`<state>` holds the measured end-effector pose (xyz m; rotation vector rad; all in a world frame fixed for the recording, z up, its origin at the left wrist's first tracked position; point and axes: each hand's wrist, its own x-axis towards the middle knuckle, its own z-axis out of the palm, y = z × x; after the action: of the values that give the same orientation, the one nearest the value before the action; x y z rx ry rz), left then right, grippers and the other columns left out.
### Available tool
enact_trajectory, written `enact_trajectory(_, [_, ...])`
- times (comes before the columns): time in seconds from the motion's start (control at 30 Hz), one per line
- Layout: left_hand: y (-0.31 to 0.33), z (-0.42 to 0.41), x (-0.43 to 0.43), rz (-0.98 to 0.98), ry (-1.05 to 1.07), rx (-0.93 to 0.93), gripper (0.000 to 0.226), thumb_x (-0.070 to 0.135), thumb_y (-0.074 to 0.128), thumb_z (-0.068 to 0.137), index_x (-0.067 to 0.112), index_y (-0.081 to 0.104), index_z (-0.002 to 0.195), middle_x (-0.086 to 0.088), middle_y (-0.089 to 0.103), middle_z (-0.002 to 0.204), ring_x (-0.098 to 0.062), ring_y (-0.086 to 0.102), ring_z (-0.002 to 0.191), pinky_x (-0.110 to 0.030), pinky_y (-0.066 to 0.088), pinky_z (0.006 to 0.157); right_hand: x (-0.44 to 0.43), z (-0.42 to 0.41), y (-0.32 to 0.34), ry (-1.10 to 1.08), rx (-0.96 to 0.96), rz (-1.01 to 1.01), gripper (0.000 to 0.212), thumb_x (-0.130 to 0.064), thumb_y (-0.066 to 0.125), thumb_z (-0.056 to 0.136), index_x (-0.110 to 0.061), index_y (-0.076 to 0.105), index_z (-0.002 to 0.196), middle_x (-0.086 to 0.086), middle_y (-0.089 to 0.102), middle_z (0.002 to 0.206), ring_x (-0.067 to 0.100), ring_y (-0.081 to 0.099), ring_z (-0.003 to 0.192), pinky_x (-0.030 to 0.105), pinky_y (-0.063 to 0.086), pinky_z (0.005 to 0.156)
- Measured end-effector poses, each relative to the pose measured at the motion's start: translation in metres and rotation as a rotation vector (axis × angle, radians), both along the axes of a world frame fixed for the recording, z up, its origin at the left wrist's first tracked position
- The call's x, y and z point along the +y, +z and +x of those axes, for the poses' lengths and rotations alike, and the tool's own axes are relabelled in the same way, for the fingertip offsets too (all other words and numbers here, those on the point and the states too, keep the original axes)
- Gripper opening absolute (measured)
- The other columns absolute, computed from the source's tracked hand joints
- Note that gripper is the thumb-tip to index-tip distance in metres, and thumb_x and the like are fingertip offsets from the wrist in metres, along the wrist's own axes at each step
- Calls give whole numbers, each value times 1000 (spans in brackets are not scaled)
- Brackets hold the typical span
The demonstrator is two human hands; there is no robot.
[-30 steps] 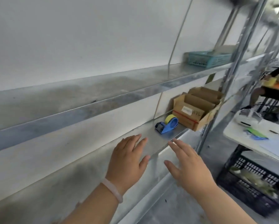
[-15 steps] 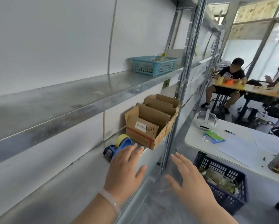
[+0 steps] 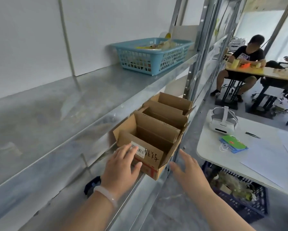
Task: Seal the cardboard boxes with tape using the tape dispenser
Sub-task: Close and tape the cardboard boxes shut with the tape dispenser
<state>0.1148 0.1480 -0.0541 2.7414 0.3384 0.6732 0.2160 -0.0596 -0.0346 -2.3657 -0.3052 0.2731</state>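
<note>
Three open boxes [image 3: 155, 130] sit in a row on the lower shelf [image 3: 69, 185]. The left hand [image 3: 121, 165] lies spread on the nearest box's labelled flap, gripping nothing; the right hand [image 3: 188, 174] hovers open just beside its corner. The dispenser [image 3: 91, 185] peeks out behind the left wrist.

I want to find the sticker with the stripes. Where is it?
The barcode label is on the near flap of the closest cardboard box on the lower shelf, low in the head view, touching the left hand's fingertips.
</note>
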Motion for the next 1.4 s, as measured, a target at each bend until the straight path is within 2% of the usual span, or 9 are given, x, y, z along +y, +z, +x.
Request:
enact_trajectory(0.07, [-6, 8, 6, -16, 13, 15, 52, 43, 56, 86, 19, 56, 133, -4, 55, 136, -26, 50, 127, -49, 49, 97, 10, 19, -4, -83, 147, 109, 73, -57, 56, 90, -37, 23, 151, -4, 43, 149, 15, 56, 116, 19, 50, 67])
enact_trajectory(0.17, [-11, 16, 12, -38, 64, 34, 52, 43, 54, 89, 21, 53, 136, -1, 52, 139, -21, 47, 130, -45, 45, 103, 28, 46, -6, -184, 415, 245, 76, -54, 56, 92, -30, 18, 154, 3, 47, 146, 26, 56, 121, 33, 56, 80])
enact_trajectory(0.27, [-14, 21, 9, -59, 104, 62, 52, 38, 62, 90, 20, 52, 138, -2, 50, 141, -20, 44, 132, -42, 41, 108, 39, 62, -6, -196, 612, 339, 61, -38, 57, 96, -29, 28, 149, 7, 58, 132, 26, 68, 98, 38, 62, 57])
enact_trajectory(0.43, [-16, 21, 8, -148, 213, 86, 56, 35, 63, 90, 20, 47, 142, 0, 44, 147, -17, 38, 136, -36, 34, 111, 30, 76, -16, -223, 624, 447, 23, -13, 45, 99, -19, 48, 120, 10, 62, 104, 32, 69, 85, 46, 62, 63])
enact_trajectory(0.7, [-6, 26, 8, -231, 361, 41, 61, 41, 55, 93, 26, 35, 148, 4, 30, 155, -16, 26, 142, -36, 32, 113, -4, 91, -11, -3, 554, 646, 24, -24, 51, 100, -32, 51, 122, -2, 65, 111, 21, 64, 102, 37, 59, 74])
enact_trajectory(0.87, [3, 22, -4, -287, 437, -35, 62, 43, 52, 93, 27, 31, 149, 5, 24, 157, -18, 23, 143, -42, 32, 114, -22, 107, -1, 88, 506, 702, 23, -26, 52, 99, -39, 59, 116, -8, 69, 107, 20, 63, 107, 47, 53, 93])
enact_trajectory(1.17, [26, -5, -29, -397, 610, -446, 56, 31, 58, 92, 29, 39, 144, 2, 37, 146, -16, 36, 136, -42, 36, 112, -30, 137, 33, 348, 546, 808, 31, -23, 51, 98, -33, 57, 127, -3, 66, 120, 25, 59, 114, 43, 51, 84])
enact_trajectory(1.3, [33, -27, -43, -479, 682, -578, 57, 38, 55, 89, 28, 40, 143, 3, 45, 142, -6, 49, 123, -20, 48, 97, -7, 130, 43, 485, 595, 767, 32, -26, 52, 97, -35, 54, 128, -3, 64, 117, 24, 59, 110, 41, 50, 82])
enact_trajectory(1.4, [32, -57, -56, -477, 851, -669, 57, 40, 53, 85, 22, 45, 139, -1, 49, 137, 1, 48, 112, 2, 40, 80, 19, 109, 43, 599, 632, 715, 29, -28, 54, 96, -36, 55, 124, -2, 65, 114, 23, 61, 107, 43, 52, 86])
